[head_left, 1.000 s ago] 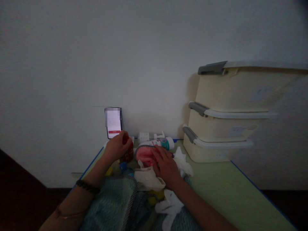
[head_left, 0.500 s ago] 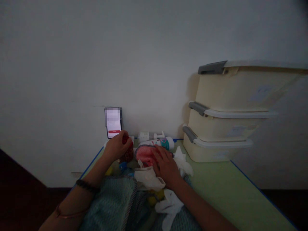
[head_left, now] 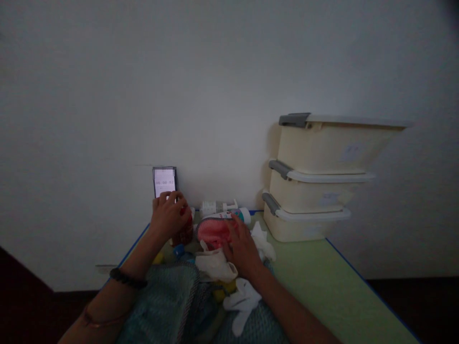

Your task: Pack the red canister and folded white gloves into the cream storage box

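My left hand (head_left: 168,216) is open, its slightly bent fingers in front of the lower part of an upright phone (head_left: 164,179) and beside a dark red object (head_left: 184,234), partly hidden. My right hand (head_left: 244,246) lies open with fingers apart on a pink cloth (head_left: 215,233). Behind the cloth lie a white and teal bottle (head_left: 242,215) and a clear pump bottle (head_left: 211,206). In front of the hands are an off-white glove (head_left: 215,265), a white glove (head_left: 243,300) and a teal cloth (head_left: 165,296). A blue cap (head_left: 178,251) shows between them.
Three cream storage boxes with lids and grey latches are stacked at the right; the middle box (head_left: 304,193) sits between the others. The green table (head_left: 304,282) has blue edges and stands against a pale wall (head_left: 215,95). Crumpled white material (head_left: 263,241) lies right of my right hand.
My left hand has shifted left from above the red object to the phone, with its fingers spreading. The phone's screen now shows timer digits. My right hand stays on the pink cloth; the view has shifted.
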A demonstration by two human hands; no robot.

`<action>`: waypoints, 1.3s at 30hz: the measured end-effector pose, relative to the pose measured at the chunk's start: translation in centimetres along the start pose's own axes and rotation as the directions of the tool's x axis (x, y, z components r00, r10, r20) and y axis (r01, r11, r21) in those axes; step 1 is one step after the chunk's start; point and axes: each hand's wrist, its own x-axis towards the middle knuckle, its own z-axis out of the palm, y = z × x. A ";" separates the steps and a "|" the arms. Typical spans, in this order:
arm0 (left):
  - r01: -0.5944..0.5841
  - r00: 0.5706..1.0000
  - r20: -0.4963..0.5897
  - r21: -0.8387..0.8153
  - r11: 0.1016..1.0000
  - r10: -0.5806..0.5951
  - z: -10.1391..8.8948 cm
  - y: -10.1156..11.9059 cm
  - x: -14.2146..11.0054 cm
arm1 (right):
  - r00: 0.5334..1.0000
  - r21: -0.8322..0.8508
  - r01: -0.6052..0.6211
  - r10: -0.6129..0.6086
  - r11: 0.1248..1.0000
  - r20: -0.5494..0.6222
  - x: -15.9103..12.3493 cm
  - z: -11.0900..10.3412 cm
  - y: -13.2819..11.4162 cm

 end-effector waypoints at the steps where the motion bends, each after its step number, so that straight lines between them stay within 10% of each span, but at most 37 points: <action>1: -0.018 1.000 -0.016 -0.014 1.000 0.018 -0.8 0.1 0.3 | 1.000 0.008 0.010 -0.010 1.000 -0.021 0.2 -0.3 0.2; 12: -0.147 0.987 -0.113 -0.380 0.913 0.112 -4.1 4.0 0.5 | 0.972 0.013 0.050 -0.046 0.999 -0.230 4.0 -8.5 0.4; 17: -0.111 0.994 -0.088 -0.672 0.732 0.071 -5.2 8.2 1.9 | 0.912 0.036 0.028 -0.011 0.999 -0.410 5.0 -13.7 2.0; 32: -0.174 0.982 -0.187 -0.883 0.436 0.013 -4.2 22.3 11.4 | 0.642 0.295 -0.279 0.406 0.914 -0.650 7.1 -23.9 15.4; 39: -0.009 0.998 -0.022 -0.975 0.221 -0.055 -3.2 24.7 12.8 | 0.638 0.443 -0.364 0.566 0.819 -0.522 9.1 -25.2 19.5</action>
